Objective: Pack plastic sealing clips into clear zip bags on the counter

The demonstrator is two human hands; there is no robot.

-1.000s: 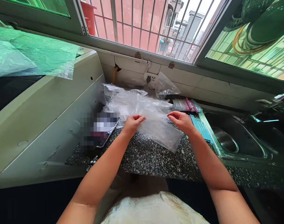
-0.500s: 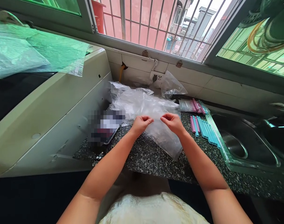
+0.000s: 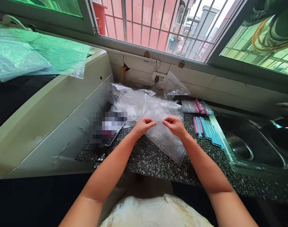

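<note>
Left hand (image 3: 144, 126) and right hand (image 3: 175, 125) pinch the bag (image 3: 167, 143) at its far end, likely to hold both sides steady.

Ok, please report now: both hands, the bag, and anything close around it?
Left hand and right hand pinched at clear bag, over speckled counter. Plastic heap directly behind. Turquoise strips to the right, apart from hands.

A plastic bag (image 3: 167, 143) is between the left hand (image 3: 144, 126) and the right hand (image 3: 175, 126), before a heap of bags (image 3: 132, 102) on the surface (image 3: 148, 160). Left of the heap lies a device (image 3: 113, 129); right, strips (image 3: 209, 130), then a sink (image 3: 255, 157). Behind rises the wall (image 3: 199, 83), a window frame (image 3: 134, 47) above it.
</note>
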